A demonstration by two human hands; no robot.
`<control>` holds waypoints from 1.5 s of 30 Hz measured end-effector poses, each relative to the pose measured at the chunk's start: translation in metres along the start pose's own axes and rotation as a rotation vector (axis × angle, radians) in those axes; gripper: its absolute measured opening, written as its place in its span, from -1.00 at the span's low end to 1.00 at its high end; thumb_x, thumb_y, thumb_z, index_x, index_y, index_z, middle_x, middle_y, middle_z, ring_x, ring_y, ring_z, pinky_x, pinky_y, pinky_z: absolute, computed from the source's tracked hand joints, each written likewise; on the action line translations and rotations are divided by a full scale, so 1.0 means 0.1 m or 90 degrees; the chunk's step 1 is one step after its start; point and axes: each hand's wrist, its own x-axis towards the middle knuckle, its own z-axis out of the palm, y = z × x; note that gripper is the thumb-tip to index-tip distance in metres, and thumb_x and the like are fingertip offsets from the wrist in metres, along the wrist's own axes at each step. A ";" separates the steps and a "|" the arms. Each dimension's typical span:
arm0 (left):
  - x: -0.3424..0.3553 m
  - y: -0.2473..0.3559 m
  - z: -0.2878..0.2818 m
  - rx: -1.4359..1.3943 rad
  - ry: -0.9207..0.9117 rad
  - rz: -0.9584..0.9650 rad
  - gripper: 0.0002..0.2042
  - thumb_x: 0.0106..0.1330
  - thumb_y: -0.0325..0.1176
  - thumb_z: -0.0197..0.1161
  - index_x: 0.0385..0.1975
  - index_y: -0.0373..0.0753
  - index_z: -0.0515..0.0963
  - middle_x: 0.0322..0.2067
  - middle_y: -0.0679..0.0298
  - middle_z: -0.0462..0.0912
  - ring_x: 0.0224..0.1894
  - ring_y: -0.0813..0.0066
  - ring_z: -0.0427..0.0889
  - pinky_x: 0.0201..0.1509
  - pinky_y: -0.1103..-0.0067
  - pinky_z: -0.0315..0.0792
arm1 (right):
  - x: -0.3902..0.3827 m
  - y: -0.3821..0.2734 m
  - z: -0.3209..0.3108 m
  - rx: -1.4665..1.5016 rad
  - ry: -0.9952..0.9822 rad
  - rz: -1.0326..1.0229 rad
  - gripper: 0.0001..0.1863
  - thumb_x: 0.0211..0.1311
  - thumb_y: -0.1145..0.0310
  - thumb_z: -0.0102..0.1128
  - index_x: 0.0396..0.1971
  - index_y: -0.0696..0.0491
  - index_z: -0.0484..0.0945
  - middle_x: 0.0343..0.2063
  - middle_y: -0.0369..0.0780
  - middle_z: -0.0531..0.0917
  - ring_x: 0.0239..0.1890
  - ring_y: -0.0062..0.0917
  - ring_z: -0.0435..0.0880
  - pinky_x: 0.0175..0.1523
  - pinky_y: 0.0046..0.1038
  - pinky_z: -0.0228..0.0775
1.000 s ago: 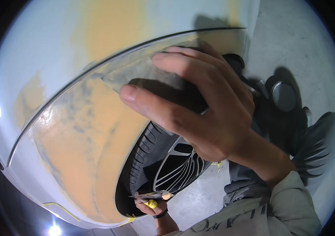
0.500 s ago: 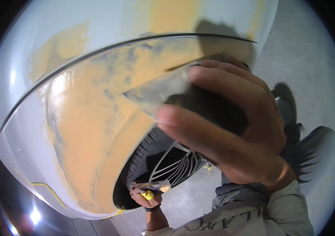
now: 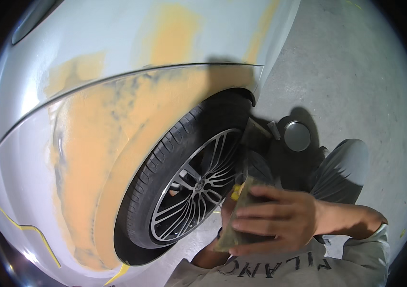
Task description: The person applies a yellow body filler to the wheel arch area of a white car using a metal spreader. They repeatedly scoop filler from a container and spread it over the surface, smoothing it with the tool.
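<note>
My right hand [image 3: 282,215] is wrapped round a wide, flat, greyish filler spreader [image 3: 226,237], held in front of my chest. Behind the spreader, my left hand [image 3: 226,213] is mostly covered. It grips a thin scraper [image 3: 245,165], with a bright yellow lump [image 3: 236,192] beside the fingers. The two tools overlap in view; whether they touch I cannot tell. Beyond my hands is a pale car's fender [image 3: 93,167], coated with smooth orange-yellow filler showing grey patches along the wheel arch.
A tyre [image 3: 160,162] with a multi-spoke wheel [image 3: 198,186] stands just left of my hands. A round tin [image 3: 297,136] is on the grey floor [image 3: 352,81] near my knee [image 3: 342,167]. Yellow tape [image 3: 36,227] marks the lower bodywork. More filler patches [image 3: 175,33] lie above the panel gap.
My right hand has come away from the fender with the spreader, down and back toward my body. My left hand has moved right with its scraper, behind the spreader. The whole wheel now shows.
</note>
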 end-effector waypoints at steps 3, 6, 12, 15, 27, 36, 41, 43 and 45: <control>0.24 0.08 0.13 0.054 0.002 -0.018 -0.52 0.65 -0.04 -0.10 0.31 -0.26 0.45 0.16 0.05 0.61 0.16 0.19 0.67 0.19 0.27 0.65 | -0.15 0.02 0.04 -0.083 -0.075 0.016 -0.46 0.22 0.27 0.38 0.25 -0.24 0.66 0.11 -0.24 0.63 0.25 -0.40 0.61 0.43 -0.04 0.48; 0.20 0.07 0.26 0.405 0.027 0.183 -0.52 0.64 -0.06 -0.06 0.35 -0.25 0.39 0.14 0.05 0.61 0.16 0.26 0.66 0.23 0.34 0.63 | -0.26 0.11 -0.04 -0.113 -0.046 0.068 -0.47 0.22 0.28 0.36 0.24 -0.23 0.67 0.15 -0.27 0.59 0.25 -0.38 0.61 0.44 0.03 0.45; 0.13 0.03 0.36 0.704 0.281 0.471 -0.69 0.62 -0.21 -0.07 0.08 -0.29 0.49 -0.48 0.21 0.52 -0.47 0.47 0.49 -0.39 0.57 0.38 | -0.40 0.33 -0.37 -0.261 -0.116 0.233 -0.47 0.30 0.42 0.30 0.29 -0.08 0.62 0.01 -0.16 0.68 0.18 -0.43 0.66 0.49 -0.12 0.33; 0.25 -0.07 0.37 0.688 0.265 0.470 -0.71 0.62 -0.25 -0.04 0.07 -0.30 0.51 -0.49 0.25 0.53 -0.51 0.52 0.50 -0.41 0.57 0.40 | -0.45 0.45 -0.28 0.040 0.264 0.542 -0.40 0.42 0.55 0.15 0.45 0.05 0.41 0.03 -0.23 0.68 0.11 -0.58 0.62 0.35 -0.43 0.36; 0.58 0.19 0.56 1.841 0.092 0.804 -0.67 0.40 -0.59 0.19 0.13 -0.52 0.60 0.09 -0.13 0.70 0.08 0.07 0.72 0.19 0.43 0.56 | -0.80 0.25 -0.37 0.209 0.323 0.764 -0.43 0.52 0.50 0.17 0.48 0.19 0.36 0.31 -0.19 0.55 0.23 -0.59 0.55 0.33 -0.49 0.37; 1.30 -0.09 0.66 1.447 0.059 0.422 -0.64 0.43 -0.54 -0.04 0.11 -0.57 0.54 -0.34 0.15 0.67 -0.32 0.47 0.64 -0.22 0.58 0.48 | -1.07 0.32 -0.35 -0.011 0.230 0.676 -0.46 0.37 0.45 0.30 0.33 0.18 0.51 -0.19 -0.02 0.61 -0.18 -0.20 0.61 0.06 -0.29 0.47; 1.46 0.20 0.41 1.248 0.192 0.359 -0.64 0.48 -0.49 -0.04 0.15 -0.48 0.57 -0.35 0.29 0.59 -0.44 0.67 0.54 -0.51 0.67 0.39 | -1.28 0.03 -0.32 0.054 0.160 0.749 -0.46 0.42 0.46 0.32 0.36 0.20 0.50 -0.10 -0.12 0.73 -0.15 -0.40 0.71 0.06 -0.44 0.53; 1.60 0.41 0.14 1.212 0.169 0.450 -0.63 0.49 -0.48 -0.02 0.17 -0.46 0.56 -0.33 0.29 0.60 -0.44 0.66 0.54 -0.52 0.65 0.41 | -1.32 0.02 -0.46 0.506 0.367 0.905 -0.52 0.51 0.47 0.22 0.38 0.19 0.50 0.08 -0.19 0.69 0.08 -0.55 0.64 0.24 -0.46 0.46; 1.91 0.68 -0.24 1.149 0.270 0.415 -0.64 0.48 -0.47 0.02 0.18 -0.47 0.55 -0.24 0.24 0.66 -0.40 0.56 0.59 -0.43 0.60 0.48 | -1.33 0.03 -0.68 0.569 0.551 0.850 -0.48 0.52 0.43 0.18 0.40 0.26 0.44 0.07 -0.24 0.67 0.00 -0.58 0.65 0.10 -0.50 0.54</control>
